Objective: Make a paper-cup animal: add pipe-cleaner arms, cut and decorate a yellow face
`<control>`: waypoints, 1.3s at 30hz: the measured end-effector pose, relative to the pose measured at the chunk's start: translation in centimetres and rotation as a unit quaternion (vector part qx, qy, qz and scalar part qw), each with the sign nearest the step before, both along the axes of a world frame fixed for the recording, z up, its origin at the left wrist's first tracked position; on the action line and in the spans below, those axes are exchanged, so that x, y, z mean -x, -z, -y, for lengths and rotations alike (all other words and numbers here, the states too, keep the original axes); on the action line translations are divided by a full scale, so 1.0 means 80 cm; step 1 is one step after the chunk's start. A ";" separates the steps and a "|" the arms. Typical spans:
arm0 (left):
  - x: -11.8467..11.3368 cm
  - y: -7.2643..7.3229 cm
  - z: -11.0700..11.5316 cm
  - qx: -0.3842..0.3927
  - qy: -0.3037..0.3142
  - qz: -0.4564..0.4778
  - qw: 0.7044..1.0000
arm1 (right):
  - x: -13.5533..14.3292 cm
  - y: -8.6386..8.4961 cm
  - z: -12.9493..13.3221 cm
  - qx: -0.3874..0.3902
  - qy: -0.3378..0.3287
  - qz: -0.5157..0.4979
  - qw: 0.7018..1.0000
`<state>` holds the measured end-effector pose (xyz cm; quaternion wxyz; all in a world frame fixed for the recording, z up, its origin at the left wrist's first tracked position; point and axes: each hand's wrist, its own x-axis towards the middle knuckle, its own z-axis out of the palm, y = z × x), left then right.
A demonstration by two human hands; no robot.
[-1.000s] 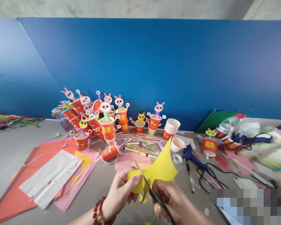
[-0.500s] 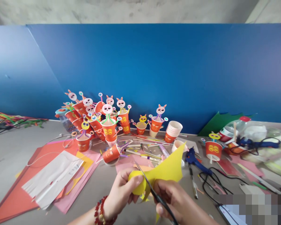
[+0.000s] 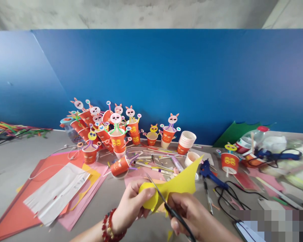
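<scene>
Yellow paper point(image 3: 178, 181), near centre, has swung its tip right since a second ago, partly hiding the open cup point(image 3: 191, 158). Left hand point(image 3: 131, 202) pinches the paper's left end, some fingers hidden; right hand point(image 3: 188, 209) grips scissors point(image 3: 171, 210), handles partly covered. Plastic point(image 3: 290, 169) at right is blurred.

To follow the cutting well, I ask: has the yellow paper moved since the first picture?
Yes. The yellow paper has moved right: its pointed tip now shows closer to the near glue gun.

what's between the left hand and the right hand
In the head view, yellow paper and scissor blades lie between the left hand and right hand.
</scene>
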<state>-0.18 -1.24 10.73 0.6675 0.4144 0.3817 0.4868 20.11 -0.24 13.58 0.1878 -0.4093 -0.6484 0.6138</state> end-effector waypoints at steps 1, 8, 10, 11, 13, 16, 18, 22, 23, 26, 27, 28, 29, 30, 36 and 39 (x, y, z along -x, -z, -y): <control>0.000 -0.001 0.000 -0.003 0.001 -0.002 1.000 | 0.000 0.000 0.000 0.001 -0.002 -0.005 1.000; 0.003 -0.004 0.002 -0.013 0.008 -0.009 1.000 | -0.001 0.004 0.001 0.015 -0.001 0.013 1.000; 0.003 -0.003 0.001 -0.014 0.012 -0.007 1.000 | -0.001 0.006 0.002 0.015 0.002 0.019 1.000; 0.004 -0.003 0.001 -0.015 0.013 -0.008 1.000 | -0.001 0.006 0.002 0.017 0.004 0.022 1.000; 0.005 -0.003 0.000 -0.017 0.014 -0.011 1.000 | 0.001 0.002 0.002 0.031 0.009 0.035 0.999; 0.006 -0.006 0.000 -0.028 0.015 -0.015 0.999 | 0.005 -0.007 0.002 0.058 0.015 0.057 0.997; 0.006 -0.009 0.000 -0.033 0.018 -0.015 0.999 | 0.007 -0.013 0.002 0.064 0.015 0.058 0.996; 0.007 -0.015 0.000 -0.024 0.018 -0.020 0.999 | 0.006 -0.017 0.001 0.056 0.016 0.059 0.997; 0.007 -0.017 0.000 -0.022 0.023 -0.021 0.999 | 0.006 -0.017 0.001 0.054 0.016 0.061 0.997; 0.009 -0.024 -0.001 -0.018 0.034 -0.035 0.999 | 0.005 -0.015 0.000 0.045 0.016 0.060 0.997; 0.009 -0.027 -0.001 -0.019 0.033 -0.042 0.998 | 0.005 -0.015 0.000 0.041 0.016 0.056 0.997; 0.009 -0.030 -0.002 -0.022 0.032 -0.050 0.998 | 0.005 -0.014 0.000 0.039 0.015 0.054 0.998; 0.009 -0.033 -0.002 -0.026 0.031 -0.056 0.998 | 0.004 -0.013 -0.001 0.039 0.013 0.053 0.998; 0.010 -0.036 -0.003 -0.031 0.033 -0.060 0.997 | 0.004 -0.012 -0.001 0.041 0.012 0.055 0.998; 0.012 -0.040 -0.007 -0.043 0.061 -0.064 0.995 | -0.003 0.000 -0.002 0.003 0.001 0.029 1.000; 0.014 -0.042 -0.009 -0.045 0.073 -0.063 0.994 | -0.005 0.005 -0.002 -0.006 0.003 0.019 1.000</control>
